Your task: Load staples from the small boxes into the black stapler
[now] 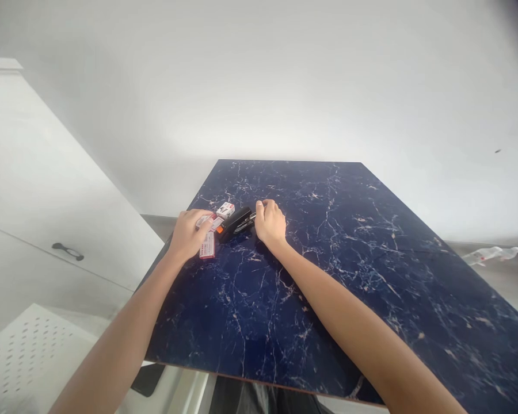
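Observation:
A black stapler (235,223) with an orange piece at its left end lies slantwise on the dark blue marbled table (328,276). My right hand (271,223) is closed around the stapler's right end, where some metal shows; the fingertips are partly hidden. To the left, my left hand (190,233) has its thumb and fingers closed on a small red-and-white box (217,223), mostly covered by the hand. A second small box (225,210), white with a dark picture, sits just behind the stapler. Below the left thumb lies a flat red-and-white box (208,246) with print on it.
A white cabinet (47,172) with a dark handle (68,251) stands at the left. Below it is a white perforated surface (30,351), with a black flat object (148,379) near the table's front edge. A pale wall rises behind. Clear plastic (492,255) lies beyond the right edge.

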The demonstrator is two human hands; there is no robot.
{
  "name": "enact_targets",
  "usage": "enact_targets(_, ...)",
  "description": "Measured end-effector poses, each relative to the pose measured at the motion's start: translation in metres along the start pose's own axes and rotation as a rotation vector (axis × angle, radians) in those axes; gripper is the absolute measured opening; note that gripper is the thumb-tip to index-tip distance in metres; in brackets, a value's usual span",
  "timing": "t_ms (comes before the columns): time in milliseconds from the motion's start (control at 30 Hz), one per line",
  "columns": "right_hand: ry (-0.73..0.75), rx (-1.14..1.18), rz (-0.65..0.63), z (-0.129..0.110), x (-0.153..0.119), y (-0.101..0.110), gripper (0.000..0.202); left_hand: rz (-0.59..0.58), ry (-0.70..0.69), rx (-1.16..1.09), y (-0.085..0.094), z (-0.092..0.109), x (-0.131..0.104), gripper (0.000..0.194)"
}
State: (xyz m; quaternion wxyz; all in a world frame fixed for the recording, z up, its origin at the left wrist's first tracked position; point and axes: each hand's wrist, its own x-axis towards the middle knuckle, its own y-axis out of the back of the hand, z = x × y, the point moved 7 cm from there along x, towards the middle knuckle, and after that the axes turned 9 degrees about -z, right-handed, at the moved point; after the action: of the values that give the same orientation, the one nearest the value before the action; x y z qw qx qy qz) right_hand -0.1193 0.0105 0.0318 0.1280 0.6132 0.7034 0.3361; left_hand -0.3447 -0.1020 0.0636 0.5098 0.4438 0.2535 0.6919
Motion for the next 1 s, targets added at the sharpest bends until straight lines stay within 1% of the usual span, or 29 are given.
enact_targets(67,0.004,0.012,-0.001,-0.001,-0.001,0.0,0.052,-0.069,-0.07,0.018,-0.011,0.007,-0.001,0.04)
enact_targets(100,0.022,0.016,-0.007,-0.003,-0.001,0.0,0.051,-0.11,-0.112,0.036,-0.016,0.011,-0.001,0.046)
enact_targets(167,0.106,0.025,-0.044,-0.01,-0.003,-0.002,0.048,-0.179,-0.186,0.082,-0.025,0.02,-0.002,0.061)
enact_targets(200,0.159,0.034,-0.071,-0.014,-0.004,-0.003,0.045,-0.197,-0.205,0.099,-0.027,0.022,-0.002,0.065)
enact_targets(267,0.233,0.082,-0.129,-0.019,-0.005,-0.006,0.04,-0.192,-0.206,0.106,-0.027,0.024,-0.001,0.058)
enact_targets(300,0.241,0.121,-0.157,-0.019,-0.004,-0.006,0.038,-0.18,-0.205,0.102,-0.026,0.024,0.0,0.053)
enact_targets(400,0.176,0.254,-0.232,-0.013,0.0,-0.009,0.037,-0.151,-0.228,0.096,-0.025,0.024,0.002,0.047)
enact_targets(467,0.119,0.302,-0.265,-0.008,0.003,-0.012,0.037,-0.132,-0.222,0.088,-0.024,0.023,0.003,0.044)
enact_targets(567,0.108,0.243,-0.222,-0.005,0.006,-0.012,0.032,-0.09,-0.189,0.043,-0.017,0.023,0.003,0.035)
enact_targets(633,0.149,0.168,-0.212,-0.007,0.005,-0.014,0.04,-0.059,-0.161,0.012,-0.01,0.022,0.002,0.027)
enact_targets(667,0.18,0.133,-0.237,-0.009,0.004,-0.017,0.046,-0.052,-0.141,0.002,-0.006,0.021,0.002,0.029)
enact_targets(733,0.255,0.062,-0.311,-0.015,0.001,-0.024,0.055,-0.092,-0.113,0.002,-0.004,0.017,0.001,0.033)
enact_targets(800,0.327,-0.01,-0.352,-0.021,-0.003,-0.027,0.06,-0.191,-0.127,0.034,-0.009,0.014,-0.001,0.031)
enact_targets(867,0.347,-0.042,-0.352,-0.025,-0.005,-0.027,0.061,-0.262,-0.169,0.08,-0.016,0.013,-0.003,0.042)
enact_targets(900,0.342,-0.044,-0.348,-0.025,-0.005,-0.026,0.06,-0.267,-0.181,0.098,-0.018,0.013,-0.003,0.043)
enact_targets(1000,0.32,-0.025,-0.343,-0.023,-0.004,-0.025,0.057,-0.26,-0.182,0.12,-0.021,0.012,-0.004,0.038)
